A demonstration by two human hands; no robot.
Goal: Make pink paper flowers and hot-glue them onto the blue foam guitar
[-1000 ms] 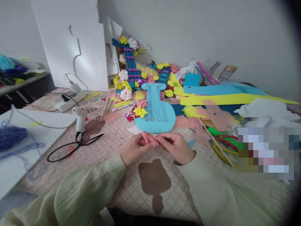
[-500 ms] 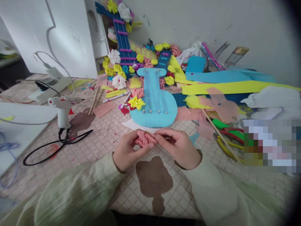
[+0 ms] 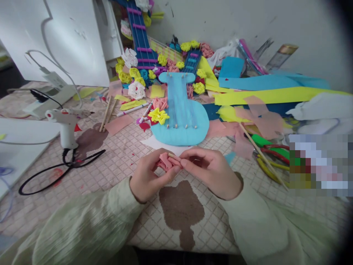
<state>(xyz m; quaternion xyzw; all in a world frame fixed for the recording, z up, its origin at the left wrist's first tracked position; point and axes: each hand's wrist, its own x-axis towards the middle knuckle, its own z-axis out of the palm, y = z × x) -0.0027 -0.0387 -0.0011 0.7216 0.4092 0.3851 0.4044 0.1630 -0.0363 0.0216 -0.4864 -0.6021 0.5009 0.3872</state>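
Note:
My left hand (image 3: pixel 151 175) is closed around a folded pink crepe paper flower (image 3: pixel 166 162), its thumb along the near side. From the right, my right hand (image 3: pixel 212 171) pinches the flower's end between thumb and fingertips. A short pale stick-like piece (image 3: pixel 174 157) shows along the paper there; whether it is a stick or a fold I cannot tell. Just beyond both hands lies a light blue guitar-shaped cutout (image 3: pixel 180 129) with strings between small pegs. A yellow paper flower (image 3: pixel 159 116) and pink paper flowers (image 3: pixel 160 103) sit at its left edge.
A white glue gun (image 3: pixel 66 127) with a black cord stands at left, near a power strip (image 3: pixel 49 101). Scissors (image 3: pixel 264 162) and a wooden stick (image 3: pixel 261 158) lie at right. Crepe strips (image 3: pixel 275 96), paper flowers (image 3: pixel 136 90) and a dark blue guitar (image 3: pixel 143 44) fill the back.
The view has shifted slightly down and right. Both hands keep hold of the pink paper flower; the pale stick-like piece now shows more clearly by the right fingertips.

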